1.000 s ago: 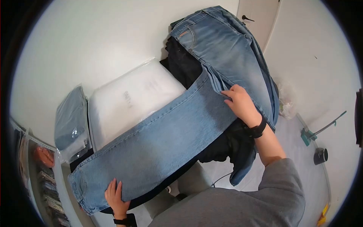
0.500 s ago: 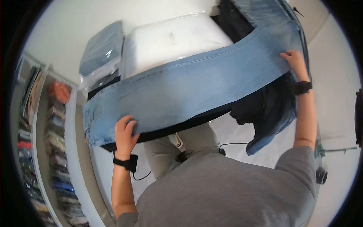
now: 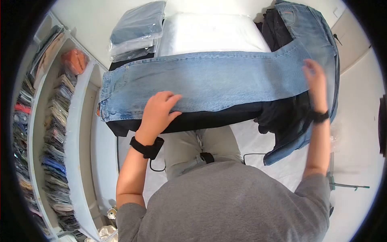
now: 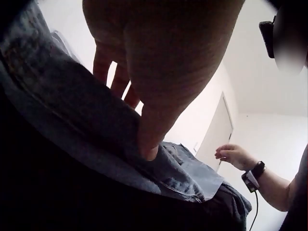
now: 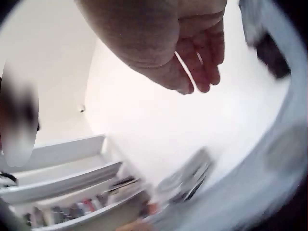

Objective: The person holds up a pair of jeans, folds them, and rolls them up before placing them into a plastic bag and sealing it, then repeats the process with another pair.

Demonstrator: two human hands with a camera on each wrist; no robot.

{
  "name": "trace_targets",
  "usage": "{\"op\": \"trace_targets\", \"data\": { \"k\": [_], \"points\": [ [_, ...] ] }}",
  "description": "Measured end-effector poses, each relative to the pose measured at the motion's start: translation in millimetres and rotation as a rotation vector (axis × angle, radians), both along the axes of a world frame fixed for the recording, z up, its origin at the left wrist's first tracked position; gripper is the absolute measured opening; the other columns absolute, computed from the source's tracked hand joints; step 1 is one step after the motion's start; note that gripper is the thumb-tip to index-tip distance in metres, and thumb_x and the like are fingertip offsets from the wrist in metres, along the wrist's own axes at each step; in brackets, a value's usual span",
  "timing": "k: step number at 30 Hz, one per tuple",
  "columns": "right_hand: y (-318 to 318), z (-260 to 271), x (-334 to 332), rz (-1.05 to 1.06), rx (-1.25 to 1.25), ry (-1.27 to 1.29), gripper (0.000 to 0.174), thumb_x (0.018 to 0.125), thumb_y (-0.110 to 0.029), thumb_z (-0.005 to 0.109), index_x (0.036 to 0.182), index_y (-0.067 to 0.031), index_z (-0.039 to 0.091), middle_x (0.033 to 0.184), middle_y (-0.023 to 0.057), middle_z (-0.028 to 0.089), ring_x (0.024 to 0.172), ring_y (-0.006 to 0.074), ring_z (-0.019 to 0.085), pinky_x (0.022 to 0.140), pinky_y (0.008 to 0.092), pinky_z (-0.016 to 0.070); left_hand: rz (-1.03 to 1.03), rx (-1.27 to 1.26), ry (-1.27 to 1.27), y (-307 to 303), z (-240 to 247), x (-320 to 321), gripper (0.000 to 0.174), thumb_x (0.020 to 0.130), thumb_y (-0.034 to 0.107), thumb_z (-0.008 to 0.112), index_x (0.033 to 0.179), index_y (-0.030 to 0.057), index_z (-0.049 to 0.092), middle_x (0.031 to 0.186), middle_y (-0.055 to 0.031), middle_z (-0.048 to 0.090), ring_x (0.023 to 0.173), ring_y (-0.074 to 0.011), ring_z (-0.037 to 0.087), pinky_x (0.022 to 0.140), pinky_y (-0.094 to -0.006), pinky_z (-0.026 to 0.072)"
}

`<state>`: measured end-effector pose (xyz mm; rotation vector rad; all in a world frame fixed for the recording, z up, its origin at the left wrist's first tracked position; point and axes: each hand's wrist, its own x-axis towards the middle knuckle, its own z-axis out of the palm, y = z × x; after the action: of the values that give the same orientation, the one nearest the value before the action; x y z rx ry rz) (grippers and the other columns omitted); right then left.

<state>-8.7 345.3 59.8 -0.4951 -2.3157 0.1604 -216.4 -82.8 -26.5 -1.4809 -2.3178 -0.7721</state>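
Light blue jeans, folded lengthwise, stretch across the table with the waistband at the left. My left hand is over their near edge, fingers extended and thumb apart. In the left wrist view its thumb overlaps the denim. Above the legs' right end, my right hand is slightly blurred, its fingers loosely bent around nothing. The right wrist view shows that hand's fingers lifted over the denim, with bare wall behind them.
Darker jeans and black garments are heaped at the right end. Behind the jeans are a white plastic-wrapped stack and a bagged blue garment. Shelves of packed clothes stand at the left; black cloth hangs below the jeans.
The right hand has let go of the jeans' end and lifted off. My left hand has slid rightward along the near edge. The head view has turned left and down.
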Motion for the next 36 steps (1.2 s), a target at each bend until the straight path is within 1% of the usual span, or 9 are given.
{"op": "trace_targets", "data": {
  "k": [3,6,12,15,22,25,29,33,36],
  "points": [
    [-146.7,-18.2,-11.0,0.515,-0.384,-0.217,0.019,0.077,-0.003,0.064,0.095,-0.0029,0.065,0.095,0.0100,0.065,0.096,0.0245,0.061,0.085,0.0337,0.0479,-0.066,-0.037,-0.029,9.7,-6.0,-2.6,0.018,0.073,0.011,0.068,0.090,0.0065,0.065,0.084,-0.0092,0.062,0.083,-0.0295,0.058,0.072,-0.0387,0.0469],
    [-195.2,-68.6,-38.2,0.987,-0.300,-0.207,0.018,0.073,-0.003,0.068,0.091,-0.0010,0.065,0.097,0.0112,0.065,0.093,0.0272,0.060,0.081,0.0368,0.0492,-0.009,-0.066,-0.157,15.1,-9.8,-11.8,0.015,0.080,0.013,0.063,0.092,0.0039,0.065,0.085,-0.0128,0.063,0.083,-0.0323,0.059,0.073,-0.0386,0.0471],
    [-208.1,-129.1,-79.0,0.600,-0.274,-0.052,0.027,0.081,-0.016,0.063,0.101,0.0010,0.063,0.105,0.0169,0.063,0.103,0.0350,0.056,0.091,0.0418,0.0436,0.108,-0.055,-0.299,21.9,-15.3,-29.9,0.025,0.090,0.026,0.051,0.089,0.0041,0.063,0.087,-0.0134,0.064,0.084,-0.0350,0.059,0.072,-0.0436,0.0461],
    [-215.6,-116.6,-95.8,0.662,-0.215,-0.172,0.038,0.082,-0.024,0.064,0.110,0.0005,0.059,0.108,0.0191,0.061,0.105,0.0366,0.055,0.092,0.0435,0.0424,0.107,-0.065,-0.365,23.3,-13.5,-29.9,0.025,0.090,0.024,0.052,0.090,0.0015,0.063,0.088,-0.0159,0.063,0.084,-0.0360,0.059,0.071,-0.0412,0.0460],
    [-235.3,-97.1,-147.3,0.721,-0.541,-0.724,0.055,0.077,-0.032,0.068,0.119,0.0003,0.054,0.117,0.0232,0.056,0.112,0.0366,0.051,0.096,0.0370,0.0395,-0.045,0.048,-0.535,1.8,17.1,-37.3,0.022,0.089,0.019,0.055,0.100,0.0011,0.063,0.100,-0.0161,0.063,0.093,-0.0335,0.059,0.080,-0.0363,0.0456],
    [-234.4,-106.7,-156.6,0.805,-0.697,-0.839,0.056,0.079,-0.035,0.067,0.121,-0.0006,0.054,0.121,0.0216,0.055,0.114,0.0348,0.050,0.098,0.0361,0.0381,0.054,-0.022,-0.333,-18.2,16.6,-61.6,0.026,0.089,0.023,0.055,0.102,0.0021,0.063,0.103,-0.0159,0.064,0.100,-0.0331,0.057,0.086,-0.0394,0.0444],
    [-235.8,-105.0,-154.7,1.018,-0.903,-0.773,0.057,0.083,-0.041,0.064,0.122,-0.0010,0.054,0.125,0.0173,0.054,0.114,0.0317,0.049,0.098,0.0349,0.0376,0.240,-0.453,-0.255,-37.2,0.6,-80.8,0.047,0.092,0.041,0.047,0.127,0.0103,0.052,0.133,-0.0183,0.047,0.125,-0.0381,0.042,0.100,-0.0443,0.0373],
    [-249.0,-104.0,-131.7,1.088,-0.588,-0.507,0.043,0.089,-0.034,0.057,0.113,0.0011,0.057,0.114,0.0194,0.059,0.103,0.0347,0.055,0.090,0.0361,0.0426,0.251,-0.693,-0.293,-38.5,-11.5,-88.1,0.054,0.093,0.045,0.044,0.140,0.0174,0.038,0.146,-0.0181,0.029,0.133,-0.0421,0.027,0.106,-0.0472,0.0284],
    [-252.1,-110.7,-112.2,1.081,-0.462,-0.532,0.037,0.087,-0.028,0.060,0.111,0.0005,0.058,0.110,0.0210,0.059,0.105,0.0360,0.055,0.090,0.0377,0.0430,0.287,-0.760,-0.318,-38.2,-14.4,-83.6,0.057,0.093,0.047,0.041,0.144,0.0238,0.028,0.151,-0.0164,0.018,0.137,-0.0433,0.017,0.106,-0.0559,0.0228]
  ]
}}
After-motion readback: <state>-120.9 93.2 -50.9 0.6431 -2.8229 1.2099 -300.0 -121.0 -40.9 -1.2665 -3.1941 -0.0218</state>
